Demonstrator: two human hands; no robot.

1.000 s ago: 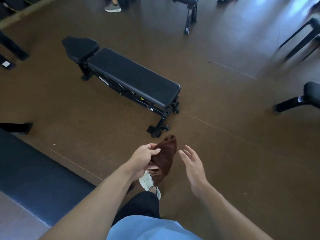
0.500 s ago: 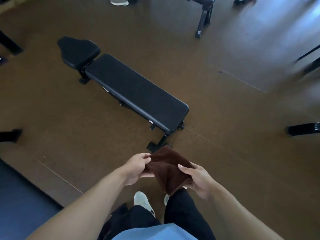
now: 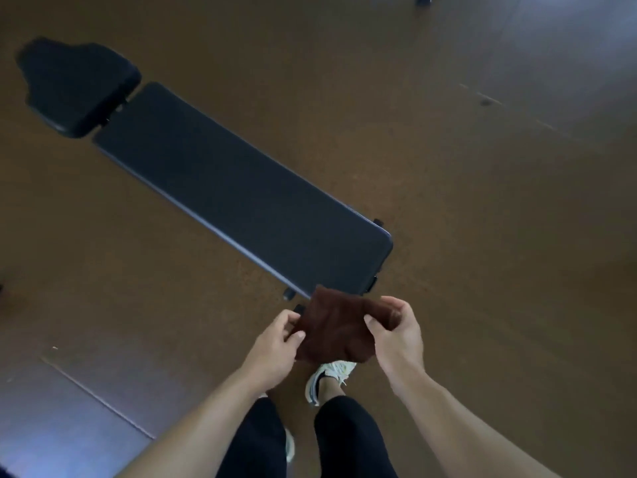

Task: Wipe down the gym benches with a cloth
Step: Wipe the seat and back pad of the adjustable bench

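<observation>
Floor (image 3: 482,236): brown gym flooring is seen everywhere, with a paler mat-like patch at the lower left corner. Pretty blurry overall tbh.

Bench (image 3: 241,201): a black padded flat bench is laid diagonally across the view, long pad running from upper left down to lower right. Its near end is found just beyond the hands. No wipe marks can be made out on it, so it's judged as not yet wiped.

Seat pad (image 3: 76,84): a separate smaller black pad is set at the far upper-left end, split from the long pad by a narrow gap.

Legs and shoe (image 3: 327,377): dark trousers and a light sneaker are seen right below the cloth, so the bench is being faced from its near end.

Cloth (image 3: 331,329): a dark brown cloth is held up in the air between both hands, just short of the bench's near corner and not touching the pad. It looks folded or bunched, though the exact fold can't be told.

Left hand (image 3: 275,343): the cloth's left edge is pinched between thumb and curled fingers.

Right hand (image 3: 396,329): the right side of the cloth is gripped, fingers curled round it.

Step in hand: the cloth is probably being sorted into a wiping pad, pre-wipe.

Next move: the cloth would need to be lowered flat onto the near end and pressed along the pad's length.
</observation>
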